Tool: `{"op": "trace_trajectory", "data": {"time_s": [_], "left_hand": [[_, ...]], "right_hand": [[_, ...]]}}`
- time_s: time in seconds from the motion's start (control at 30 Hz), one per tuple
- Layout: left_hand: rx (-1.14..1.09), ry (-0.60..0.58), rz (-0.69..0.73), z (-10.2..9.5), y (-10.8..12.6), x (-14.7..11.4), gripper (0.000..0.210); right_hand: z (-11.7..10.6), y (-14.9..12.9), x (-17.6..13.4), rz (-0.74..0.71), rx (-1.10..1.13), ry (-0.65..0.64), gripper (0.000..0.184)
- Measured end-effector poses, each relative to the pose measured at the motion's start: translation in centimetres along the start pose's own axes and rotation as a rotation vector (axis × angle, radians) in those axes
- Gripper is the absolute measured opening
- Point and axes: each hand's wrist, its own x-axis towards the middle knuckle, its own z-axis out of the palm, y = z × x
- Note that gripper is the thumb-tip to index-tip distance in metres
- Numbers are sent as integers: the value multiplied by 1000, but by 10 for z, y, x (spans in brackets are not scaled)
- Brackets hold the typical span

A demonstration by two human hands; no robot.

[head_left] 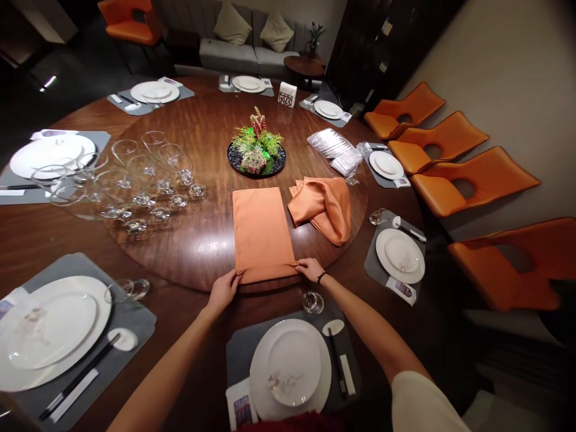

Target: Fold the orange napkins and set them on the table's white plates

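Note:
An orange cloth napkin [262, 231] lies flat in a rectangle on the wooden turntable [198, 240], its near edge lifted slightly in a narrow fold. My left hand [223, 290] pinches the near left corner between thumb and fingers. At the near right corner, my right hand [311, 270] grips the same edge; a dark band circles that wrist. Just right of the cloth, a heap of loosely folded orange napkins [330, 207] rests on the turntable. A small glass [312, 302] stands close below my right hand.
Several stemmed glasses [144, 180] crowd the turntable's left. A plant centrepiece [257, 150] stands behind the napkin, with wrapped white packets [335, 150] to its right. Plates [294, 363] with black chopsticks [335, 360] sit on grey mats round the table. Orange chairs [472, 180] line the right side.

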Motion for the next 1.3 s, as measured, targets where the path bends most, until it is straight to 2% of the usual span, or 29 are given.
{"op": "trace_trajectory", "data": {"time_s": [0.1,0.17,0.2,0.27,0.33,0.4,0.47,0.57,0.67,0.77,0.9,0.97,1.07,1.13,1.2,1.23,1.3], "left_hand": [[101,0,-25,-3,10,14,25],[200,6,-22,-4,16,18,28],[254,14,-14,-4,18,20,30],[364,37,27,-2,22,20,31],[455,43,97,-1,22,20,26],[523,24,156,0,21,19,21],[578,2,178,0,19,17,23],[629,-21,231,-3,19,14,30],[623,-82,351,-8,23,15,36],[612,-166,441,-17,28,25,38],[474,-270,486,-36,21,41,21],[243,-331,412,-43,12,45,18],[-136,-384,165,-46,-3,47,22],[-262,-406,66,-46,-11,52,25],[-245,-430,79,-47,-13,61,17],[-183,-427,122,-49,-12,68,11],[30,-382,267,-53,-6,82,3]], "right_hand": [[10,-15,5,147,-77,81,18],[23,-34,5,173,-183,203,27],[32,-43,5,117,-249,251,36],[52,-58,4,-124,-387,258,51],[69,-61,6,-382,-468,139,62],[76,-50,10,-490,-504,31,69],[70,-30,15,-504,-522,-18,70],[47,1,20,-550,-510,-72,68],[29,16,25,-591,-427,-142,63],[26,18,33,-511,-238,-86,53],[33,16,42,-223,120,135,41],[34,18,42,-94,280,154,31],[34,20,40,-5,432,68,9],[32,18,43,6,459,39,11],[28,14,50,11,461,61,9],[25,11,56,5,457,89,7],[17,7,68,-72,394,179,17]]}}
